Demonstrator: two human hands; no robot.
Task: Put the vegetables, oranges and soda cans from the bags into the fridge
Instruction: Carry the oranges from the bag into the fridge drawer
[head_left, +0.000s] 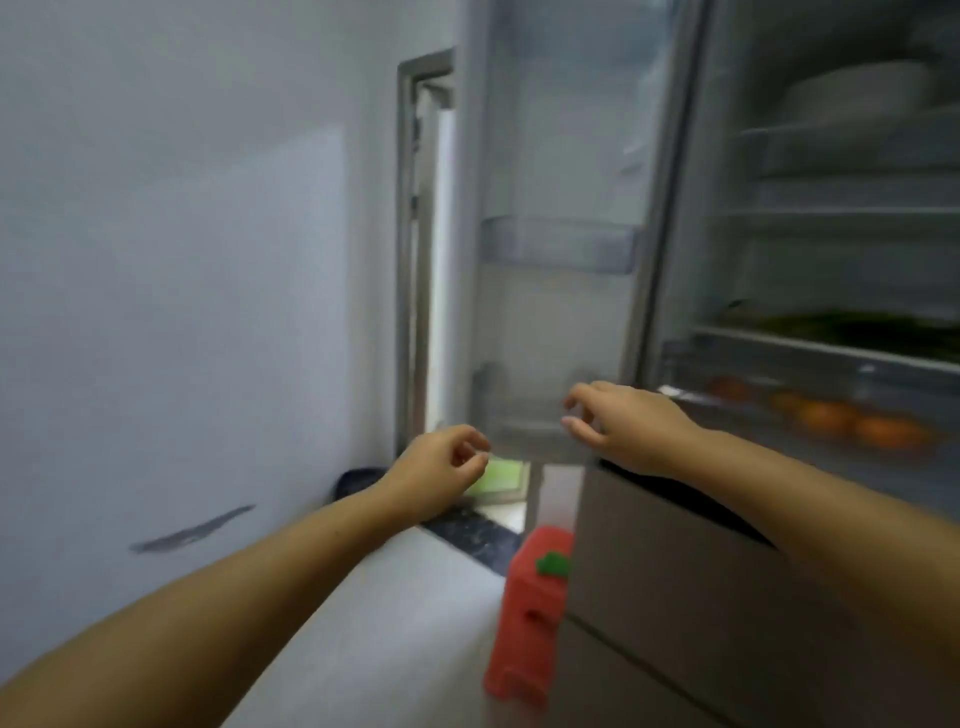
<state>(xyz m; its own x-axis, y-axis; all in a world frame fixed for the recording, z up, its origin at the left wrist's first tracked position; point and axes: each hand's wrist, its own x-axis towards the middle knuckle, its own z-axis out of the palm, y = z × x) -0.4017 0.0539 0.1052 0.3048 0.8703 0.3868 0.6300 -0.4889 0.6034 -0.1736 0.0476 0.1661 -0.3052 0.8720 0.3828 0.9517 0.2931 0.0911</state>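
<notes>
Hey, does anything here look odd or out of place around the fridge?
Mostly no. One dark streak mars the pale wall at lower left; blur hides whether it's a scuff. The oranges sit tidily in the fridge drawer.

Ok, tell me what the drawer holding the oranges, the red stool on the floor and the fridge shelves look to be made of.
Drawer: clear plastic, it seems, since the oranges show through its front. Red stool: probably moulded plastic, one even matt red with cut-out slots. Fridge shelves: see-through panels with pale edges, glass or clear plastic; the blur leaves that open.
</notes>
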